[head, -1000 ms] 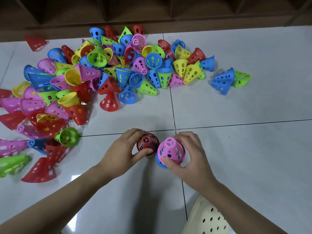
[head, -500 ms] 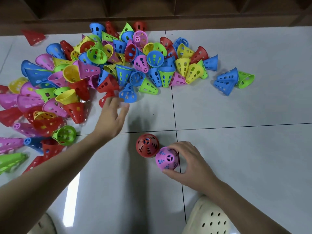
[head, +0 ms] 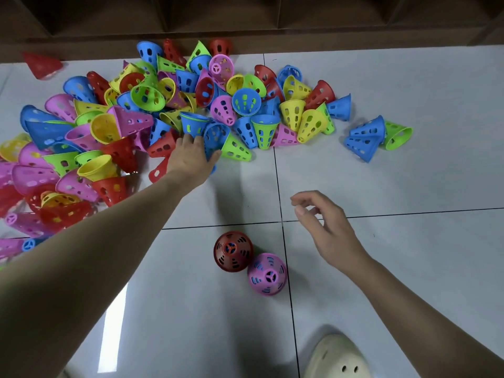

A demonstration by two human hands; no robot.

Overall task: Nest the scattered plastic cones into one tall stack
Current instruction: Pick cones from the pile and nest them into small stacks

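While light, stiff and perforated, best pinched at rim or holes: cone pile (head: 152,124) across floor (head: 381,186); started stacks, red (head: 232,252) touching pink (head: 268,274). Left hand (head: 191,156) on blue cone (head: 215,137), grasp undeterminable, fingertips hidden. Right hand (head: 327,230) hovering, loosely curled, empty.

red cone (head: 232,252), pink cone (head: 267,274), white tiled floor (head: 381,268)

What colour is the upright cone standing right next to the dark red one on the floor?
Pink cone, with perforated slots; the head view looks straight down on it.
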